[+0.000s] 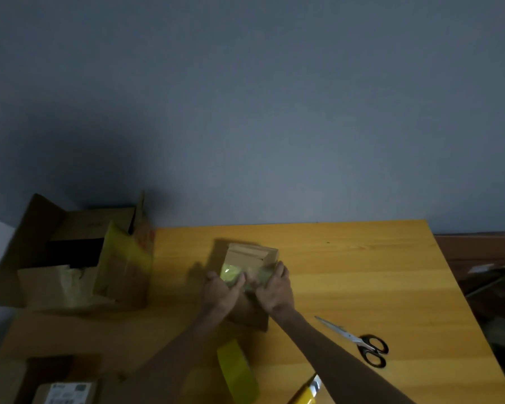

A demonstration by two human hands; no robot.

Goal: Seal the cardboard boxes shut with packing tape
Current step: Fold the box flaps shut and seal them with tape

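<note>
Head view: at the middle of the frame a small cardboard box (252, 258) sits on the yellow wooden table (362, 272). Its top flaps are folded down, so what it holds is hidden. A patch of yellowish tape (230, 274) lies across its near top.

The left hand (220, 293) rests on that tape. Its fingers are blurred, and I cannot tell whether they press or pinch. The right hand (274, 290) lies on the box's right edge, fingers stretched flat and gripping nothing.

At the left a large open box (123, 275) stands with its flaps up. Its inside is dark, with a black shape and crumpled brown paper.

A yellow tape roll (238, 371) lies at the lower centre, and scissors (359, 342) at the lower right. A labelled box (64, 393) sits at the lower left.
</note>
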